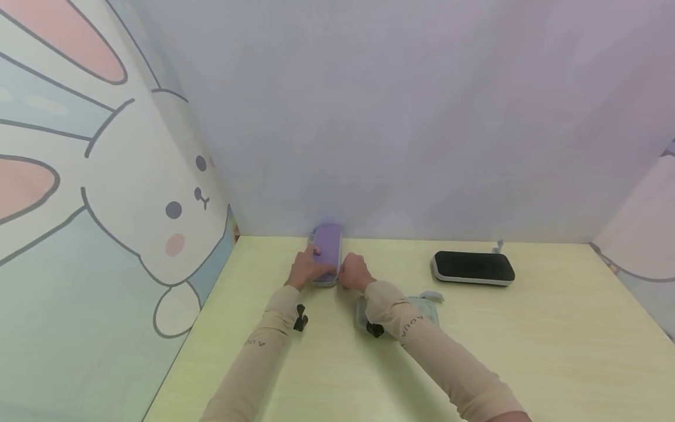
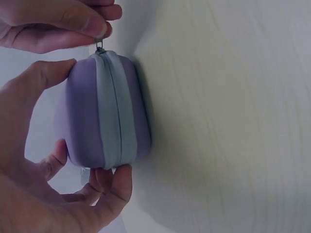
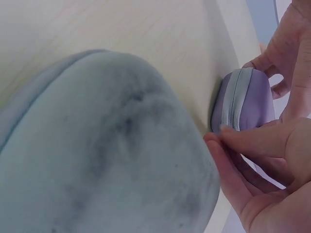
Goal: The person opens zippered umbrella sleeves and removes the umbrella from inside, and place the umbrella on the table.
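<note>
A purple zippered case [image 1: 328, 243] with a pale grey-blue zipper band lies at the back of the table, near the wall. My left hand [image 1: 308, 269] grips it, thumb on one side and fingers on the other; the left wrist view shows the band [image 2: 116, 111] zipped along the near end. My right hand [image 1: 355, 272] pinches the zipper pull [image 2: 99, 46] at the case's corner. Closer to the right wrist camera, a pale green, smudged case [image 3: 112, 145] lies under my right forearm.
A black-topped case [image 1: 473, 267] with a white lower edge lies to the right, a grey strap [image 1: 498, 247] behind it. The wall [image 1: 401, 146] stands right at the table's back edge. A rabbit-printed panel [image 1: 132, 193] borders the left side.
</note>
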`<state>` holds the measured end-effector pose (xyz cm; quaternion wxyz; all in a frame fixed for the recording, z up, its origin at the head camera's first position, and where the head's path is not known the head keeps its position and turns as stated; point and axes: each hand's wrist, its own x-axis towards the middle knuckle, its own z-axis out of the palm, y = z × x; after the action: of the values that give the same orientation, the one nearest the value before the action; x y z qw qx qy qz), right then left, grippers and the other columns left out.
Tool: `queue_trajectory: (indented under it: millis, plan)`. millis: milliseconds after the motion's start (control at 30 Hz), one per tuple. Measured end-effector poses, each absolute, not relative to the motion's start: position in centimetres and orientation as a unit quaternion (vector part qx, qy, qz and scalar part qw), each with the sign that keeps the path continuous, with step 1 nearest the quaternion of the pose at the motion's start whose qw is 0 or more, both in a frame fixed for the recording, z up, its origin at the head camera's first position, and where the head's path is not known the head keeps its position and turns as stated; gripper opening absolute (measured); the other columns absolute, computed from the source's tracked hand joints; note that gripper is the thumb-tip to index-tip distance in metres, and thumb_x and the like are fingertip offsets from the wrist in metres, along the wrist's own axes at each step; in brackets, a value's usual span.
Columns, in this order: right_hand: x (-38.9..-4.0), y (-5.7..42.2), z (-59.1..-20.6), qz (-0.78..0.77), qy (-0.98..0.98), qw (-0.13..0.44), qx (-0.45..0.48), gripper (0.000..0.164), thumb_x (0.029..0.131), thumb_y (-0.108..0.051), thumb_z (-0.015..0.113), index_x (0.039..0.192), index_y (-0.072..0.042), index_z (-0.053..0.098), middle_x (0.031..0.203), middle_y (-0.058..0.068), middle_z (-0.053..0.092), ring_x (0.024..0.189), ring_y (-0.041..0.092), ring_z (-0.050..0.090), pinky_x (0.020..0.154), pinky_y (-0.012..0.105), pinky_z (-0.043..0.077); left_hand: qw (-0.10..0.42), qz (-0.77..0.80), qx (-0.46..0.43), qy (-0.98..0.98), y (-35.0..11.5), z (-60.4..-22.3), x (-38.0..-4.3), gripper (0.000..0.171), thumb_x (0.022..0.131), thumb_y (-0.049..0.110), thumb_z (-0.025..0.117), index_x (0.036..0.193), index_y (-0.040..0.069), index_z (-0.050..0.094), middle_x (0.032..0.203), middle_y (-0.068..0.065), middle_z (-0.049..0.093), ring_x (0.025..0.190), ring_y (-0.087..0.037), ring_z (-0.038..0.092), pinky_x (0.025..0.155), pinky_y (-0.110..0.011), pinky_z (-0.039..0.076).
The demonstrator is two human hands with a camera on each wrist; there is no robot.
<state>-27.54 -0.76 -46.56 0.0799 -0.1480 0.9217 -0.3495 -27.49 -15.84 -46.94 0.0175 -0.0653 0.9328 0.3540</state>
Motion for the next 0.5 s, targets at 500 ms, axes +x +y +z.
queue_trajectory:
  millis: [500]
  plan:
    - [-27.79,-0.85,-47.23,-0.352,0.927,0.025,-0.131,0.032,0.068,0.006,0.061,0.049,-0.010,0.040,0.048,-0.003,0.038,0.046,0.013,0.038,0.042,0.024,0.032,0.003,0.354,-0.050,0.934,-15.68,-46.87,-27.44,0.066,0.065,0.040,0.081,0.112,0.006,0.050,0.110,-0.023,0.053,0.096,-0.034,0.053,0.081,-0.045,0.047]
